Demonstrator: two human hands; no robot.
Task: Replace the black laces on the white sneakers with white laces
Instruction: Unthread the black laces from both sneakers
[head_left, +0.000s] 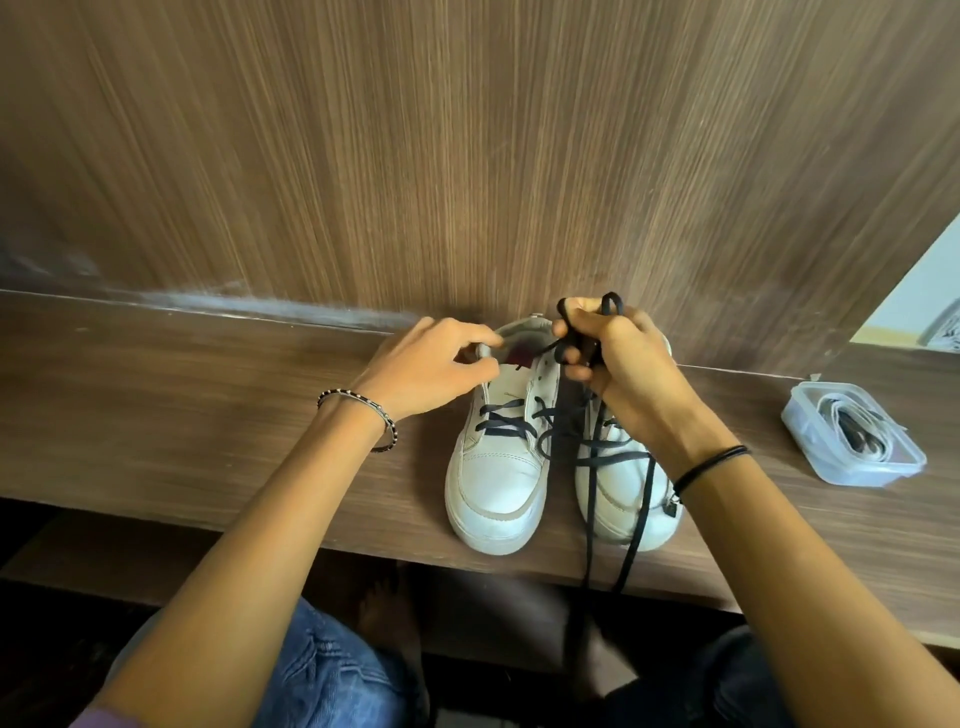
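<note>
Pair of white low-top leather sneakers stands side by side on the brown wood-grain ledge (208, 405), toes toward you, heels against the matching wood wall panel (467, 156). The sneaker on your left (498, 483) carries a black flat lace (506, 421) crossed through its lower eyelets only; the upper eyelets show bare. The sneaker on your right (618, 499) has its black lace (634, 519) slack, with two long strands trailing over the toe and hanging off the ledge's front edge. Well apart to your right on the ledge sits a clear rectangular plastic container (872, 475) holding coiled white flat laces (836, 410) with a dark piece among them. Your left hand (431, 364), beaded bracelet (363, 410) on the wrist, pinches the collar of the left sneaker between thumb and fingertips. Your right hand (623, 364), black cord band (711, 465) on the wrist, is raised over the right sneaker's opening, fingers curled tight round a bunch of black lace loops.
</note>
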